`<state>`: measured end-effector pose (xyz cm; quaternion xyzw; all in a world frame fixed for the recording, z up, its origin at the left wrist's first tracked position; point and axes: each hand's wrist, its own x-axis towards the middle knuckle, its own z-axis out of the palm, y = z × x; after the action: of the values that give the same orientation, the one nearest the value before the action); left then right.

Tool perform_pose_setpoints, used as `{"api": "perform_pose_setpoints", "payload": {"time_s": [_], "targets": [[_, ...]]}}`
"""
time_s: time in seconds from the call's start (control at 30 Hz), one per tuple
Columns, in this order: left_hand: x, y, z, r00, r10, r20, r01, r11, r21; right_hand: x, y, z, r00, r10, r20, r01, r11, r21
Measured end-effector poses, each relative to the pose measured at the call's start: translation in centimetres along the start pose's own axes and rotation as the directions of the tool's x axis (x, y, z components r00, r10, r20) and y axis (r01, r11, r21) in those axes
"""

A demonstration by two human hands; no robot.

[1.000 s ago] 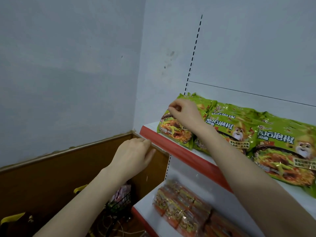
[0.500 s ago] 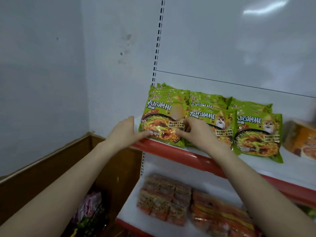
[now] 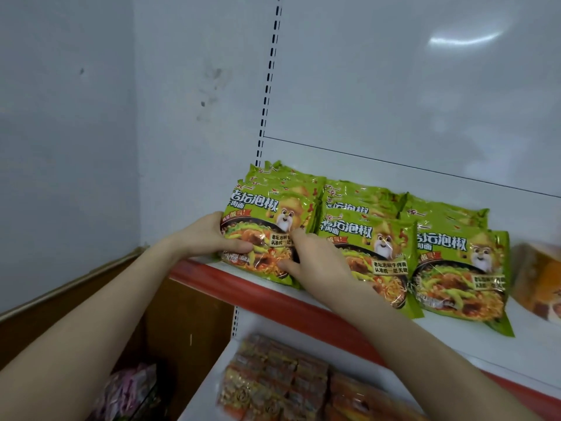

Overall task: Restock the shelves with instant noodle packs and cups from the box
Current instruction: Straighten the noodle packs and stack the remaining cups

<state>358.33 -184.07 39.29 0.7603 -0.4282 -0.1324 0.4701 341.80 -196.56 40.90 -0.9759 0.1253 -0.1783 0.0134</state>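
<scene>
We see three rows of green noodle packs (image 3: 373, 238) leaning on the upper shelf (image 3: 243, 288); the number in each row cannot be counted. Our left hand (image 3: 209, 235) grips the left edge of the front left pack (image 3: 267, 220), thumb on its face. Our right hand (image 3: 315, 262) pinches its right edge. One orange pack (image 3: 537, 278) lies just beside the third row. Blurred red-orange packs (image 3: 273, 381) lie on the lower shelf (image 3: 343, 354).

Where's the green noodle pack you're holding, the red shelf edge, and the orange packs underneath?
green noodle pack (image 3: 267, 220): head view, upper half of its printed front.
red shelf edge (image 3: 258, 294): head view, the strip's bare face.
orange packs (image 3: 273, 379): head view, the left stack's top.
</scene>
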Motion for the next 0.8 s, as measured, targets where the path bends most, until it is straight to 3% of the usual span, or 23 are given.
{"api": "perform_pose_setpoints", "payload": {"time_s": [0.23,0.4,0.6,0.8], "targets": [[1.8,-0.9,-1.7,0.987,0.053,0.151,-0.039,0.995,-0.094,-0.5,-0.9,-0.2,0.993,0.104,0.052,-0.108,0.990,0.088],[3.3,-0.8,-1.7,0.973,0.102,0.205,-0.074,0.987,-0.139,-0.5,-1.7,-0.4,0.991,0.120,0.063,-0.119,0.993,-0.024],[4.5,-1.4,-0.6,0.990,0.135,0.048,-0.124,0.975,-0.182,0.7,-1.3,-0.1,0.990,0.141,0.002,-0.139,0.977,-0.159],[5.0,-1.8,-1.9,0.969,0.137,0.206,-0.082,0.963,-0.255,1.1,-1.0,0.1,0.995,0.082,0.058,-0.063,0.960,-0.271]]}}
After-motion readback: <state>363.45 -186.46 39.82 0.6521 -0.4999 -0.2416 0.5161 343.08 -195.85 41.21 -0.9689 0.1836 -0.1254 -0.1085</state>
